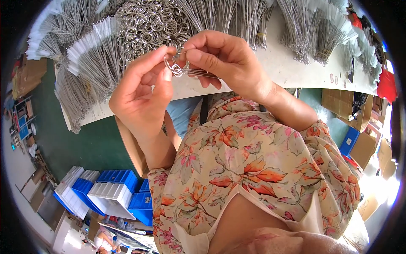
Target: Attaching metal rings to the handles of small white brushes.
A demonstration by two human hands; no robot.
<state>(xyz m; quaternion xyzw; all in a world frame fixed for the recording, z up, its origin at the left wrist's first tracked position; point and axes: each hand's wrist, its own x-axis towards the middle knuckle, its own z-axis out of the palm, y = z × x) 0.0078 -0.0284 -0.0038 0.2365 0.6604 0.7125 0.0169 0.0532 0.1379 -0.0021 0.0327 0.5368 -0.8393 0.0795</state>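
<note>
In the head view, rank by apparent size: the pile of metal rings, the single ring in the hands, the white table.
1. white table
2. pile of metal rings
3. single ring, pinched between left hand and right hand

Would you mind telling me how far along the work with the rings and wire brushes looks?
Done: none visibly finished. In hand: the left hand and right hand pinch a metal ring with thin wire brushes. Left: a heap of loose rings and many brush bundles on the table.

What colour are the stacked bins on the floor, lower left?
Blue and white plastic bins, mixed in the stacks; head view shows them best.
</note>
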